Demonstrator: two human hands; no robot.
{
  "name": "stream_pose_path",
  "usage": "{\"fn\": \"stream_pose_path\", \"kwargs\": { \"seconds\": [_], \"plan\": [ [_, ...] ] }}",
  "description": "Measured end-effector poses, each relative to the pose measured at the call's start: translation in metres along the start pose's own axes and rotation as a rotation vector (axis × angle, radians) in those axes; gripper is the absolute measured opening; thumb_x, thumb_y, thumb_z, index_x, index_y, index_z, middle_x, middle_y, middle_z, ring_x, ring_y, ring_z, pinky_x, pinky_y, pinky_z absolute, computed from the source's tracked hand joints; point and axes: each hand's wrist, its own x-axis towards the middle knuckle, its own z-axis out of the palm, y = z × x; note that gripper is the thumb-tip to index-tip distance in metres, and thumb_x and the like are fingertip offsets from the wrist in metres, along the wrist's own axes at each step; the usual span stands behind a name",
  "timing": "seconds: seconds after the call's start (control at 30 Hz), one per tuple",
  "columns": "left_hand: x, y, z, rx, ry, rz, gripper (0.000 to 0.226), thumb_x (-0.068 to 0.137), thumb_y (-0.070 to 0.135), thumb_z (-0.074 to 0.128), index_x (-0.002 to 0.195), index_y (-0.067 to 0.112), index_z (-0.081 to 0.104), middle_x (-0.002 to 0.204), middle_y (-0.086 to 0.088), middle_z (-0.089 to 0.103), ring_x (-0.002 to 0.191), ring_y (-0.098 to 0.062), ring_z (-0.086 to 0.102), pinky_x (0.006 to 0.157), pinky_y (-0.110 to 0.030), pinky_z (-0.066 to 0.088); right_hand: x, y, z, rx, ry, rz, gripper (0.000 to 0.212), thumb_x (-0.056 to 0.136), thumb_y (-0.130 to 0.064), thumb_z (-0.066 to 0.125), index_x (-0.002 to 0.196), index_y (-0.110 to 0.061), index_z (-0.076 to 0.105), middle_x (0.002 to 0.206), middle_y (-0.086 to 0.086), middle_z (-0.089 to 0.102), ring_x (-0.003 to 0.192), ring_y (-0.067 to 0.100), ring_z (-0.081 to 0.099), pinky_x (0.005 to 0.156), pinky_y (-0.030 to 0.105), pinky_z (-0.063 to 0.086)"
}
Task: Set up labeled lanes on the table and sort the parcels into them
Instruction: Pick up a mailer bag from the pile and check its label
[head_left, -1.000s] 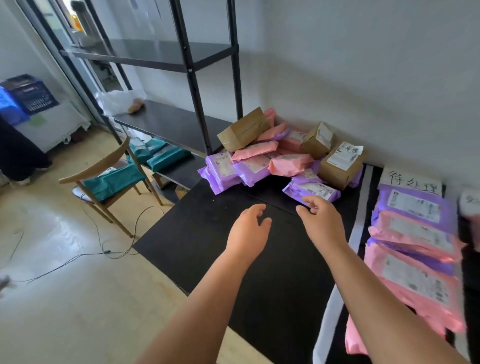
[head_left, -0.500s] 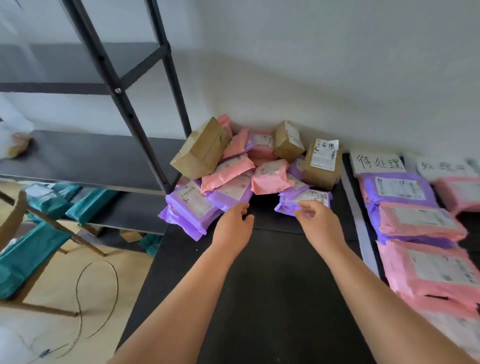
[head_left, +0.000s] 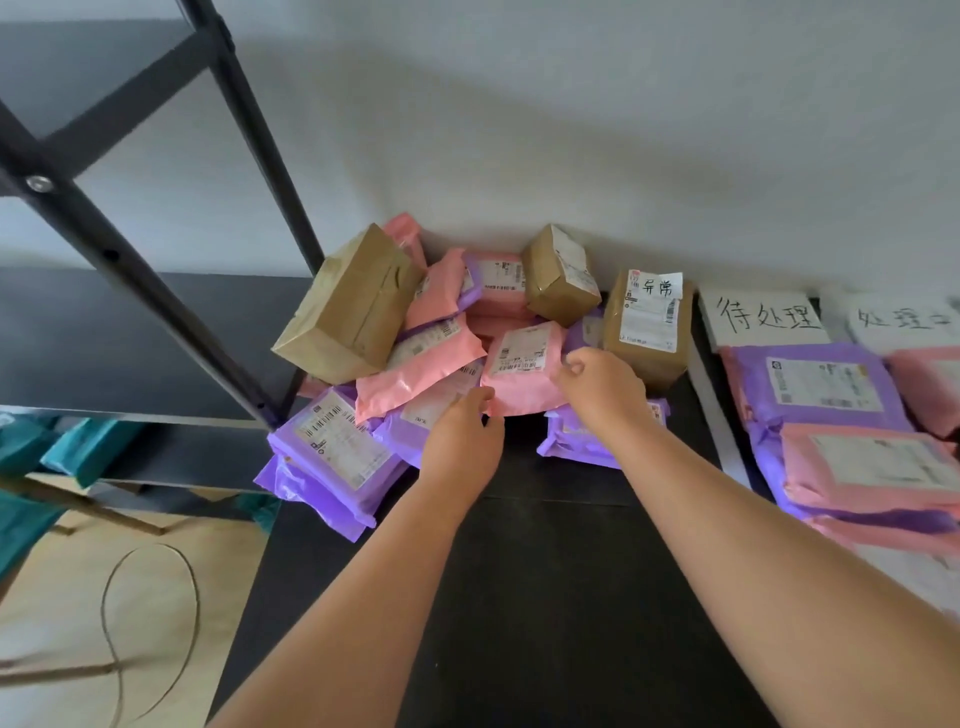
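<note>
Both hands are advancing across the table (head_left: 545, 597) onto the pink parcel (head_left: 522, 364), which is lying atop the unsorted pile (head_left: 363, 322) in the far corner; the right hand (head_left: 605, 389), earlier at a purple parcel (head_left: 582, 441), is now pinching the pink one's right edge; the left hand (head_left: 462, 441) is touching its lower edge, grip not determinable; the lane label (head_left: 763, 317) is standing nearby on the right; a pick-up is apparently beginning.

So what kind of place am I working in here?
Likely a small parcel sorting room: labelled mailer bags and cardboard boxes heaped on a black table, handwritten lane signs, black metal shelving.
</note>
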Motion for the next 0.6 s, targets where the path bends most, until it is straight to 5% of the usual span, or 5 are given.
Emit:
{"fn": "stream_pose_path", "kwargs": {
  "seconds": [0.07, 0.2, 0.3, 0.5, 0.6],
  "plan": [
    [0.009, 0.000, 0.003, -0.010, -0.006, -0.011, 0.041, 0.100, 0.018, 0.049, 0.140, 0.025, 0.049, 0.132, 0.002, 0.059, 0.104, -0.014, 0.059, 0.082, -0.019, 0.041, 0.018, 0.001, 0.006, -0.031, -0.010, 0.040, 0.028, 0.098, -0.034, 0.043, 0.074, -0.023, 0.052, 0.087, 0.003, 0.059, 0.098, 0.033, 0.059, 0.081, 0.039, 0.040],
    [0.017, -0.006, 0.003, -0.031, -0.004, -0.011, 0.040, 0.100, 0.018, 0.051, 0.140, 0.021, 0.050, 0.130, 0.001, 0.059, 0.110, -0.017, 0.060, 0.085, -0.019, 0.042, 0.047, -0.004, 0.019, -0.074, -0.041, 0.107, 0.038, 0.098, -0.044, 0.045, 0.109, -0.014, 0.066, 0.106, 0.011, 0.066, 0.103, 0.034, 0.060, 0.088, 0.040, 0.043],
    [0.018, -0.011, 0.001, -0.054, 0.003, -0.023, 0.038, 0.100, 0.020, 0.052, 0.138, 0.021, 0.052, 0.124, 0.000, 0.061, 0.101, -0.016, 0.060, 0.080, -0.021, 0.044, 0.057, -0.006, 0.027, -0.064, -0.048, 0.136, 0.040, 0.093, -0.046, 0.054, 0.113, -0.014, 0.067, 0.108, 0.010, 0.068, 0.102, 0.034, 0.062, 0.086, 0.040, 0.049],
    [0.009, -0.014, -0.009, -0.090, 0.000, -0.065, 0.036, 0.099, 0.017, 0.051, 0.135, 0.021, 0.053, 0.114, 0.006, 0.058, 0.098, -0.013, 0.056, 0.081, -0.032, 0.053, 0.050, -0.009, 0.029, 0.125, -0.030, 0.193, 0.023, 0.088, -0.017, 0.060, 0.107, -0.015, 0.074, 0.105, 0.010, 0.071, 0.102, 0.033, 0.064, 0.088, 0.041, 0.053],
    [0.004, -0.012, -0.014, -0.099, 0.002, -0.059, 0.034, 0.099, 0.019, 0.051, 0.132, 0.023, 0.057, 0.120, 0.004, 0.061, 0.100, -0.011, 0.056, 0.079, -0.024, 0.043, 0.032, -0.005, 0.022, 0.250, 0.023, 0.175, 0.022, 0.089, -0.012, 0.060, 0.105, -0.013, 0.074, 0.105, 0.007, 0.070, 0.098, 0.026, 0.062, 0.080, 0.035, 0.052]
  ]
}}
